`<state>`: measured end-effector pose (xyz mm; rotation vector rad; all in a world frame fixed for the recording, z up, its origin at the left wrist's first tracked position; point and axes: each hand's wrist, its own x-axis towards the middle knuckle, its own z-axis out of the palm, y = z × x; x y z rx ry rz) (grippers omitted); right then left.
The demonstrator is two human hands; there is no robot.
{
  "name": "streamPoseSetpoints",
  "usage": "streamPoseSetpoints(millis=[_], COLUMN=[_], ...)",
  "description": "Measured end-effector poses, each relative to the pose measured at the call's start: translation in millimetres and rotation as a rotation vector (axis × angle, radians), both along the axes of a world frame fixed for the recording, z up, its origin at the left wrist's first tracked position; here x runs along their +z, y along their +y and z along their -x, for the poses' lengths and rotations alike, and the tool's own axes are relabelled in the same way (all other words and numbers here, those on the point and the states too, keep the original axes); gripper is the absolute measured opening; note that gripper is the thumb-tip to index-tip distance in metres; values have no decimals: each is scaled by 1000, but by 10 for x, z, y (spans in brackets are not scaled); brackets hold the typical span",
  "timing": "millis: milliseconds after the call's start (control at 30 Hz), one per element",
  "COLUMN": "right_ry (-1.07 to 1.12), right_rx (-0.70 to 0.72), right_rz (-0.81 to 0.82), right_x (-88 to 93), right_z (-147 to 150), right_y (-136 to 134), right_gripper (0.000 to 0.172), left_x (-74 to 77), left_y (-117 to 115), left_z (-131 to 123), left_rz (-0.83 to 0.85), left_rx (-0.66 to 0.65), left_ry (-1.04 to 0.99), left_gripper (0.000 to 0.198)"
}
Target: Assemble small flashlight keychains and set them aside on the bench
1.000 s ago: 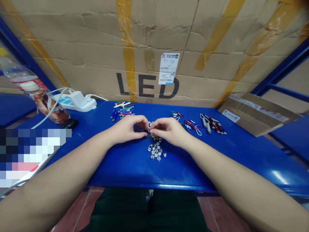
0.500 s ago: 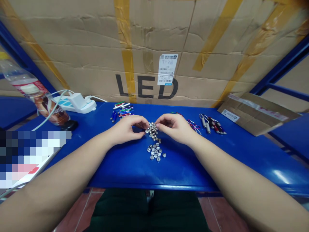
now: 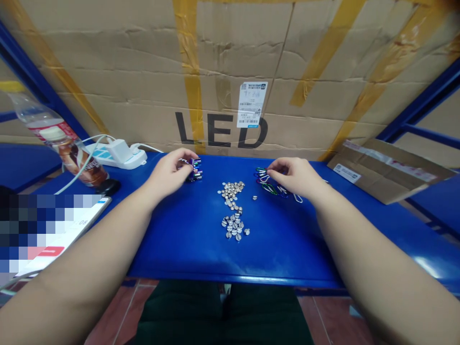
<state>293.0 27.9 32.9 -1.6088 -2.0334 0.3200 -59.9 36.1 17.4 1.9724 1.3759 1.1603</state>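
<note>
My left hand [image 3: 172, 172] is at the back left of the blue table, its fingers curled round small coloured metal tubes [image 3: 196, 173], which it partly hides. At the right, my right hand [image 3: 296, 175] has thumb and fingertips pinched at the left end of a cluster of coloured carabiners [image 3: 269, 188]. Between the hands lie small round silver metal pieces [image 3: 232, 191]. Nearer the front edge is a second group of silver slotted discs [image 3: 233, 225]. One single silver piece [image 3: 255, 198] lies apart, close to the carabiners.
A large cardboard box [image 3: 143, 72] marked LED stands behind the blue table [image 3: 179, 244]. At left are a white power strip [image 3: 138, 158], a brown drink bottle [image 3: 84, 165] and a lit screen [image 3: 72, 230]. A smaller cardboard box [image 3: 388, 172] leans at right.
Both hands have left the silver pieces and moved apart, the left to the coloured tubes, the right to the carabiners. One silver piece now lies separately on the right.
</note>
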Motion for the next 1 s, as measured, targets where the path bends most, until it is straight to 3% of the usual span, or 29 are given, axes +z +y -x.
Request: streamPoseSetpoints(millis=[200, 333, 500, 800, 1000], right_ry=[-119, -225, -347, -351, -220], right_rx=[-99, -144, -154, -54, 107], right_rz=[81, 34, 211, 415, 299], right_x=[42, 72, 156, 142, 63], right_z=[-167, -294, -411, -549, -435], right_y=[52, 94, 75, 72, 67], right_gripper=[20, 18, 15, 14, 10], left_x=[-8, -43, -22, -35, -44], left_y=[197, 245, 139, 1, 1], left_z=[218, 272, 181, 95, 100], left_rz=[67, 85, 55, 75, 62], left_rx=[224, 248, 132, -245, -290], left_ry=[-250, -243, -101, 58, 82], left_gripper=[32, 32, 29, 28, 29])
